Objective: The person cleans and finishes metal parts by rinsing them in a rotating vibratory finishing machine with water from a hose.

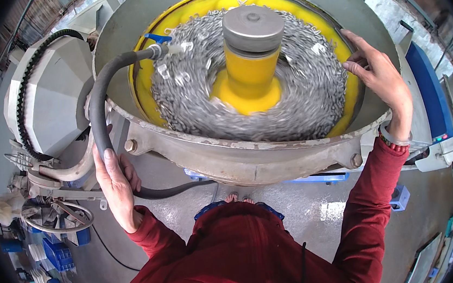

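Observation:
A round tub [269, 156] with a yellow lining stands in front of me, its centre post [255, 70] capped in grey metal. Around the post lies a ring of small metal parts [195, 101], streaked by motion blur. My left hand [114, 177] is wrapped round a dark grey hose [102, 82] outside the tub's left side. The hose arches over the rim and ends in a tap with a blue lever [157, 38] above the parts. Over the right rim reaches my right hand [376, 69], fingers apart and slightly bent, holding nothing. Its fingertips are near the yellow lining.
At the left stands a many-sided pale drum [50, 98] with a black toothed band. Below it are a metal arm and a looped tube [60, 225]. Blue crates [58, 256] sit on the floor at lower left. A blue panel [429, 92] rises beyond my right hand.

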### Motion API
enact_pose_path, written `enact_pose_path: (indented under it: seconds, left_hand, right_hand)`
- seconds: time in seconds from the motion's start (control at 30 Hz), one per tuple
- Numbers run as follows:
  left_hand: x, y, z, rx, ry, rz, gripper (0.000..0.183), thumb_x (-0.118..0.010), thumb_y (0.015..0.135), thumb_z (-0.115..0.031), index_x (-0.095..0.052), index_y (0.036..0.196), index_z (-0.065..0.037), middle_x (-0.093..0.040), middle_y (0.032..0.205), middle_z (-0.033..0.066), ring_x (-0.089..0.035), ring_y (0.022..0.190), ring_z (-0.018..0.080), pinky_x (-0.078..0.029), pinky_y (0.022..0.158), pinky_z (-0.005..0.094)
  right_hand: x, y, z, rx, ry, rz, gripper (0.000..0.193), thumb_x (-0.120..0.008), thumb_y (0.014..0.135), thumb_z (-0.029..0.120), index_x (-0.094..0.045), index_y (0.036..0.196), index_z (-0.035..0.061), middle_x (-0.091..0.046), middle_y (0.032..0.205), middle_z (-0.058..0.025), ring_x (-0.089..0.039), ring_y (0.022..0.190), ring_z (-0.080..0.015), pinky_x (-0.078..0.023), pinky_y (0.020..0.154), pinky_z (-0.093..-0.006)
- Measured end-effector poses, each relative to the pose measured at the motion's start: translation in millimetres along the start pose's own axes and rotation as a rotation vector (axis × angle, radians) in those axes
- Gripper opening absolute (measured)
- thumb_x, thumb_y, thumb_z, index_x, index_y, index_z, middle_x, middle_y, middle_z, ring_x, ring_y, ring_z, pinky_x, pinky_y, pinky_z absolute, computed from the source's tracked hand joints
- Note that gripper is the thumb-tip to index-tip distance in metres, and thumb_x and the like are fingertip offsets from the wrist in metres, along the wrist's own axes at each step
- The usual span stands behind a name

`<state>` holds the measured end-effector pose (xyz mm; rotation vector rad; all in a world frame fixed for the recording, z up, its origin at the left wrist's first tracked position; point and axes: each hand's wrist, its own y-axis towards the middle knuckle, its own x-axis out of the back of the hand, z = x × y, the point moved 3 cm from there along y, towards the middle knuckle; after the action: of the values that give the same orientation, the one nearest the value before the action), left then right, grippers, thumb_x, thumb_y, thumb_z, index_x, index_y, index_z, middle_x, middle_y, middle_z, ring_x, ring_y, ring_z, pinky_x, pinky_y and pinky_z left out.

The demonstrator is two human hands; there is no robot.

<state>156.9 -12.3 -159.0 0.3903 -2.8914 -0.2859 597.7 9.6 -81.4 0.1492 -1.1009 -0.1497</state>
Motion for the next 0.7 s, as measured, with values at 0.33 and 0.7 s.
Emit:
enact_pose_path:
  seconds: [0.33,0.7]
  left_hand:
    - [1.8,1.1,-6.0,0.014,0.037,-0.008,0.043,-0.033,0.098,-0.036,-0.039,0.132,-0.01,-0.029,0.049,-0.0043,-0.026,0.035,0.0034,-0.025,0.032,0.0188]
    - [39.6,16.4,-28.5,0.105,-0.073,0.361,0.052,-0.038,0.096,-0.038,-0.037,0.129,0.002,-0.03,0.043,-0.0043,-0.025,0.03,0.0047,-0.024,0.029,0.0194]
  right_hand:
    - [-2.9,0.9,-3.4,0.003,0.016,-0.002,0.061,-0.064,0.08,0.013,-0.039,0.136,0.0121,-0.064,0.081,-0.0136,-0.058,0.066,-0.0185,-0.046,0.066,-0.0322]
    - [-6.9,3.7,-13.9,0.037,0.047,0.012,0.056,-0.064,0.079,0.006,-0.044,0.132,0.0104,-0.058,0.074,-0.0094,-0.051,0.06,-0.0132,-0.043,0.059,-0.0295]
